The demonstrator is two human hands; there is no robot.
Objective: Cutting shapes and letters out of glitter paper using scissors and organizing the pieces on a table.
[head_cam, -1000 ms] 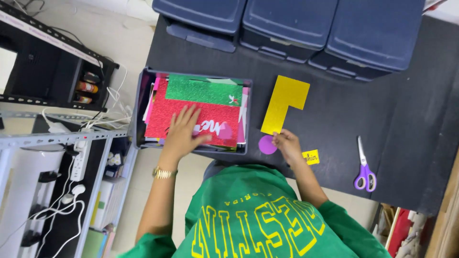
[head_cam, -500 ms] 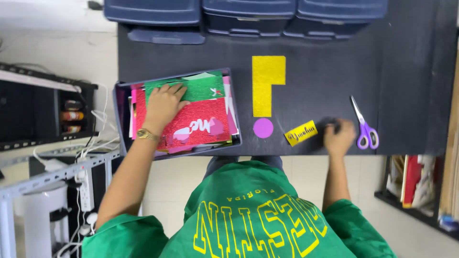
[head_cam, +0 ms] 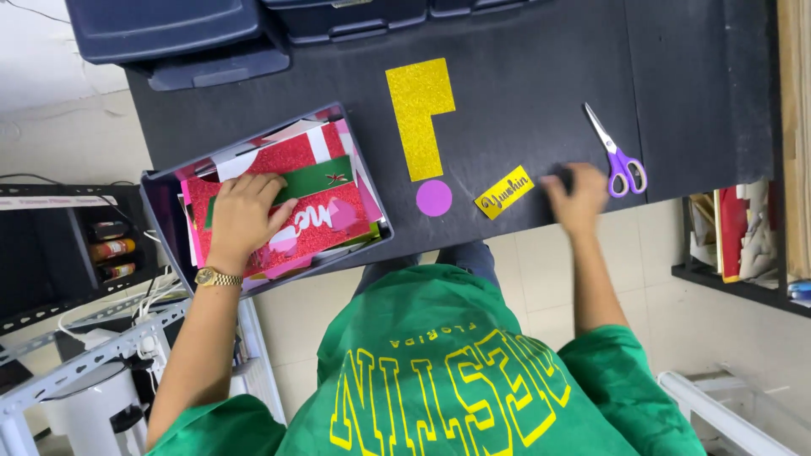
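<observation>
I am pressing my left hand [head_cam: 243, 211] flat, fingers spread, onto the stack of glitter sheets [head_cam: 317, 221] filling the grey tray [head_cam: 160, 198]; it is pinning the pile, not gripping any one sheet. The top red sheet with cut-out lettering is lying under my palm, a green sheet [head_cam: 317, 179] just beside my fingertips. The tray itself is now sitting skewed on the dark table [head_cam: 524, 93], overhanging the near edge, where half a second ago it was sitting square (so my left hand has been turning it, or my head has swung).

My right hand [head_cam: 577, 196] is the larger change: a second ago it was resting beside the purple disc [head_cam: 433, 198], and now it is lying well to the right, past the small yellow label [head_cam: 504, 192]. It is blurred with motion, so I cannot tell how far it is closed; something small and dark is showing at its fingertips, unidentifiable. The purple-handled scissors [head_cam: 617, 156] are lying just beside it, blades pointing away, not touching as far as I can see.

Judgement: the right hand is working among the cutting tools while the left steadies the stock.

The yellow L-shaped offcut [head_cam: 418, 110] is lying beyond the disc, untouched. Dark storage bins [head_cam: 186, 34] are lining the far edge.
</observation>
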